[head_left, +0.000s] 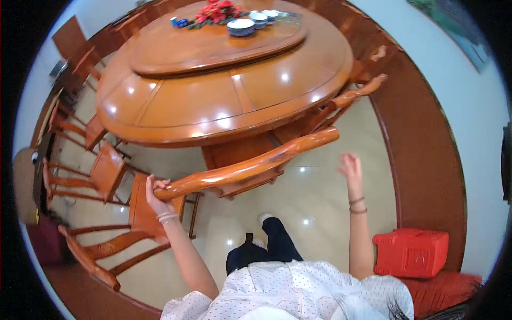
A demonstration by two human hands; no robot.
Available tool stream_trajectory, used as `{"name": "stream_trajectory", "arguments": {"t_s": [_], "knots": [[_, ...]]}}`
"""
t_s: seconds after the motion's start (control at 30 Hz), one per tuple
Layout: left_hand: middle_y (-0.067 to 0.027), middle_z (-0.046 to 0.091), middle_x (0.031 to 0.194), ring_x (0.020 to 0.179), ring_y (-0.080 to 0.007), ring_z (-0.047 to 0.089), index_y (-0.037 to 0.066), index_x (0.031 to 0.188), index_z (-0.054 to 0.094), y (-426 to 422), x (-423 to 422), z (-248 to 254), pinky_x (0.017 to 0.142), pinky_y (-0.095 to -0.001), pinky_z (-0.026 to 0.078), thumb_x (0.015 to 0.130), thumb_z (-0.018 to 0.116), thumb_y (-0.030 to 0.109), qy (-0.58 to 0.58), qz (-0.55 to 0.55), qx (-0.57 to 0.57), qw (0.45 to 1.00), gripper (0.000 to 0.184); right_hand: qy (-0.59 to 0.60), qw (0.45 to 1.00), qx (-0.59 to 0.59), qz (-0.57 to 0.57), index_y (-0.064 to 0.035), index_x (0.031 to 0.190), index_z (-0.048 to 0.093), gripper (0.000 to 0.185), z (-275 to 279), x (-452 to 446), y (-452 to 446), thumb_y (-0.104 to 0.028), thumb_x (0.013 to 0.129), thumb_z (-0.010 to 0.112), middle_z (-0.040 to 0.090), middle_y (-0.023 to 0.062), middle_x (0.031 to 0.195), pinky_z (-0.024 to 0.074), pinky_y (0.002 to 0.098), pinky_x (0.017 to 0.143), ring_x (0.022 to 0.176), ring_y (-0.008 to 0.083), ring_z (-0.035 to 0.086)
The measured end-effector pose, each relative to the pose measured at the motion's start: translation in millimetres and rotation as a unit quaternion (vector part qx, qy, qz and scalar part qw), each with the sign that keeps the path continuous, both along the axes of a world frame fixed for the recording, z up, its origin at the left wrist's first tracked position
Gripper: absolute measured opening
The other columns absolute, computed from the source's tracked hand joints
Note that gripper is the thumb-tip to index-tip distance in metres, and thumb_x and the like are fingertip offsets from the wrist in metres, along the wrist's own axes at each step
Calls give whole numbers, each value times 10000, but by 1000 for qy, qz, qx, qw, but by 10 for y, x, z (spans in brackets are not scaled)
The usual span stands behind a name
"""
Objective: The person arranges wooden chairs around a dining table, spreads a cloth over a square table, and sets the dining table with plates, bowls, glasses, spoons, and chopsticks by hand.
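Observation:
A wooden chair with a curved, glossy top rail point(245, 168) stands in front of me, its seat partly beneath the round table point(186, 109). My left hand point(159, 193) is wrapped round the left end of that rail. To the right of the rail's other end, my right hand point(350, 166) is raised in the air, its fingers apart and slightly blurred, touching nothing. Most of the chair's lower part is hidden behind the rail.
On the table's raised round top point(186, 53) are red flowers point(218, 12) and stacked bowls point(241, 28). More wooden chairs point(109, 168) stand at left and right. A red plastic case point(413, 253) lies at lower right by the wall.

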State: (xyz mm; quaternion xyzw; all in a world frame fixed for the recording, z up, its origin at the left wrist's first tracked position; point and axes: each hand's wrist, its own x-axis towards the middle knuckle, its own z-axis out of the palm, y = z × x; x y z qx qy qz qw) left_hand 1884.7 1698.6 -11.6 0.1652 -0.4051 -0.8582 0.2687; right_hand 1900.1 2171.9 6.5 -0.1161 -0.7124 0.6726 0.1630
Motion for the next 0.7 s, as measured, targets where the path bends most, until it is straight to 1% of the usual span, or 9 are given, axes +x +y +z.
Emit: {"name": "stream_trajectory", "arguments": {"t_s": [0.07,0.17,0.23,0.27,0.33,0.37,0.43,0.5,0.7], "knots": [[-33,454,512,562,-173,509,46,863,519,100,9,40,665,-326,441,812,466,268,0,43,-5,999,234,9,999,-34,9,-39,1058,444,294,39,-397,13,-243,846,457,501,58,1025,396,267,777,951,136,468],[-42,448,506,525,-177,484,62,783,521,154,25,25,615,-340,437,820,442,274,1,64,-24,998,229,77,979,-173,72,-35,979,474,268,-222,-913,11,-264,847,430,497,84,1036,391,298,795,956,163,475],[-42,442,503,520,-178,477,69,777,518,171,63,101,612,-337,431,822,437,270,-6,72,-38,997,221,75,918,-378,99,-51,824,466,174,-270,-1025,-52,-217,824,414,499,82,861,396,305,736,804,169,481],[-43,438,500,513,-178,469,76,764,508,270,135,118,608,-335,426,824,433,264,0,68,-14,998,212,59,916,-385,99,-51,824,466,174,-346,-968,-42,-217,824,414,499,82,861,396,305,736,804,169,481],[-44,433,498,507,-177,460,82,752,499,522,273,96,604,-334,421,826,428,258,2,74,19,997,203,204,762,-586,183,-79,712,392,110,-394,-918,5,-166,777,408,395,51,656,382,289,642,615,158,398],[-44,427,493,505,-175,455,88,731,483,634,379,98,601,-328,414,830,420,259,-11,73,26,997,207,181,737,-644,96,-93,682,343,118,-423,-805,80,-161,753,407,268,10,576,354,287,591,527,136,285],[-44,417,484,506,-170,452,96,696,455,674,664,50,595,-317,405,838,404,265,-7,54,24,998,226,167,759,-617,122,-88,648,328,153,-298,-494,144,-139,773,401,303,5,591,343,237,586,542,112,309],[-38,411,474,505,-165,451,103,673,434,730,950,18,585,-310,397,844,387,269,-13,51,23,998,244,146,780,-594,129,-91,666,333,145,-318,-259,198,-155,786,385,308,4,576,343,244,590,531,105,318],[-41,384,438,436,-178,409,130,554,349,1049,1739,-111,568,-314,392,832,390,267,-55,122,75,988,313,174,765,-603,141,-98,658,359,168,-648,489,518,-202,790,371,317,-2,536,354,270,562,489,109,330]]}}
